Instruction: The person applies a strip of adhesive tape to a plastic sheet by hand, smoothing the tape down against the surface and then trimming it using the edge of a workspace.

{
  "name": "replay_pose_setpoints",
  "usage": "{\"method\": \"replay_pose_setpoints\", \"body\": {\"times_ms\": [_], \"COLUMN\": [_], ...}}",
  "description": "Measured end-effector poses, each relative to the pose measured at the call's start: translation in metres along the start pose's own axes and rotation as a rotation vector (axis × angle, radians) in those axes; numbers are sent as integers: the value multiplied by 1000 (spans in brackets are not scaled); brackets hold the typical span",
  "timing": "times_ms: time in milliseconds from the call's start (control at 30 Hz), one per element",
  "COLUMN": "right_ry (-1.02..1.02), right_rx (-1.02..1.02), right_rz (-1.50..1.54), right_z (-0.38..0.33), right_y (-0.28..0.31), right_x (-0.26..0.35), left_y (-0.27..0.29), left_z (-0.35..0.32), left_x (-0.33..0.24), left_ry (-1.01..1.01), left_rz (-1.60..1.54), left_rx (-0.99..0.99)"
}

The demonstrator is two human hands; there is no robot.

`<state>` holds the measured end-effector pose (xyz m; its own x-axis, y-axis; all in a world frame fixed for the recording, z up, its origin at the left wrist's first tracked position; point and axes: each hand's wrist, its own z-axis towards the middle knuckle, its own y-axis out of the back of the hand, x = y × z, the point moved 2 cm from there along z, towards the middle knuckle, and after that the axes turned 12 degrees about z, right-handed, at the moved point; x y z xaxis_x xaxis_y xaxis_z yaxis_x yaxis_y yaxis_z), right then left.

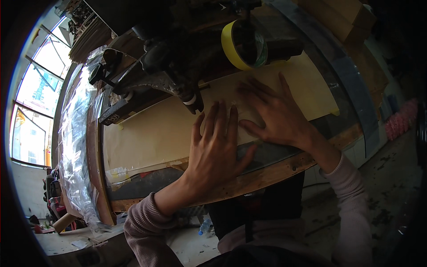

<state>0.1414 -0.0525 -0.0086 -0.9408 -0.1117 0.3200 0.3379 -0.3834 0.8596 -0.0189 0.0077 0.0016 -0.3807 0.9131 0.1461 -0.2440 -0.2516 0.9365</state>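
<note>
A long cream-coloured sheet (147, 138) lies across the dark top of a work table. On it my left hand (213, 149) rests palm down, fingers stretched away from me, the thumb out to the right. Just beyond those fingertips is the dark metal tip (194, 105) of a machine arm, close above the sheet. To the right, my right hand (278, 113) also lies flat over the sheet with its fingers spread; they are slightly blurred. Neither hand grasps anything.
A yellow tape roll (233, 51) hangs at the machine beyond my right hand. The dark machine arm (155, 66) reaches over the table. A wooden edge (284, 171) borders the near side. Clear plastic wrap (75, 147) covers the left end; cardboard boxes (338, 18) stand far right.
</note>
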Motion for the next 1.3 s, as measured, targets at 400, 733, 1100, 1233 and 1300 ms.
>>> {"method": "replay_pose_setpoints", "body": {"times_ms": [400, 733, 1100, 1233, 1300], "right_ry": [-8, 1, -51, -139, -160], "right_rx": [11, 12, -65, -159, -166], "right_rz": [-4, 0, 142, 306, 321], "right_z": [2, -1, -37, -57, -60], "right_y": [0, -2, 27, 24, 24], "right_x": [-2, -1, 35, 43, 42], "left_y": [0, 1, 11, 17, 16], "left_z": [0, 0, -3, -13, -14], "left_x": [1, 1, -7, -21, -23], "left_ry": [7, 9, -91, -182, -202], "left_rz": [-52, -52, -252, -392, -395], "left_rx": [29, 46, 30, 30, 46]}}
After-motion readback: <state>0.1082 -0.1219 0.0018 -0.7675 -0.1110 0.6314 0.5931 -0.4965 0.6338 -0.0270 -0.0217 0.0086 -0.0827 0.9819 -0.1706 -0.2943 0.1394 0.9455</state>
